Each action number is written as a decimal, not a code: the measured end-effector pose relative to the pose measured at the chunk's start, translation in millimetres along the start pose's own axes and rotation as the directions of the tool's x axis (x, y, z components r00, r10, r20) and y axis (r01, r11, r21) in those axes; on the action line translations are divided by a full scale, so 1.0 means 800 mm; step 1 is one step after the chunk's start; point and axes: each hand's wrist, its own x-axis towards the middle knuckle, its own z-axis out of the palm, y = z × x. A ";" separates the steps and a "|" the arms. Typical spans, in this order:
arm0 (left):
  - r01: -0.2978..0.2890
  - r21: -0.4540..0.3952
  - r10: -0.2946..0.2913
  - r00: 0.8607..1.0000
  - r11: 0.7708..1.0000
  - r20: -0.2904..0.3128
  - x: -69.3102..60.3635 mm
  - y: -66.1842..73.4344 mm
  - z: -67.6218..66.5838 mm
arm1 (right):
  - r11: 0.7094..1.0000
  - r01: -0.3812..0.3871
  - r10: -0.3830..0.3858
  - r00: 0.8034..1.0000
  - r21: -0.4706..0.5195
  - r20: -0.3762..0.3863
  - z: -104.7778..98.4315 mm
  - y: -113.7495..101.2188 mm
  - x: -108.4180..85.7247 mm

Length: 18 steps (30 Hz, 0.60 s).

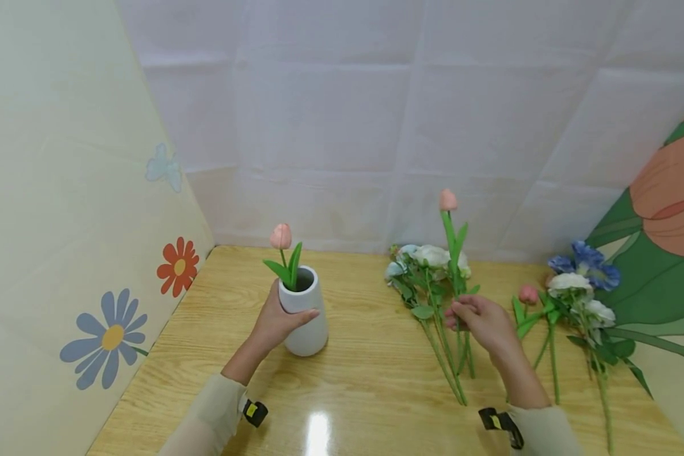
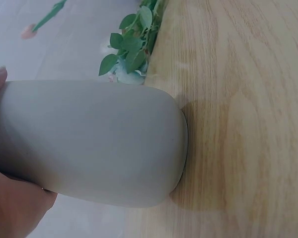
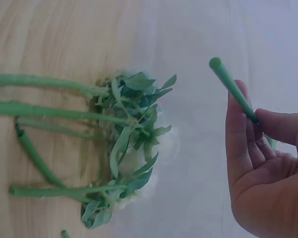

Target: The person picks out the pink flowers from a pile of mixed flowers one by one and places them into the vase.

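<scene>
Toward the far left corner of the table (image 1: 370, 380), I log the left hand (image 1: 276, 322) curled round a white vase (image 1: 308, 332), presumably steadying it, pink tulip (image 1: 281, 237) inside. The right hand (image 1: 483, 322) pinches another tulip (image 1: 455, 254) upright by its stem, likely keeping it off the flowers (image 1: 431, 256) at the far edge; wood-grain top, creased pale cloth (image 1: 330, 120) behind.

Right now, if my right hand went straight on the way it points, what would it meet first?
Probably the white flowers just ahead, though your right hand might pass over them toward the cloth; depth is unclear.
</scene>
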 end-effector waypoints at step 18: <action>0.010 0.016 -0.009 1.000 1.000 -0.015 -0.001 0.002 0.001 | 0.988 0.086 -0.086 0.996 0.128 -0.007 0.027 -0.052 0.011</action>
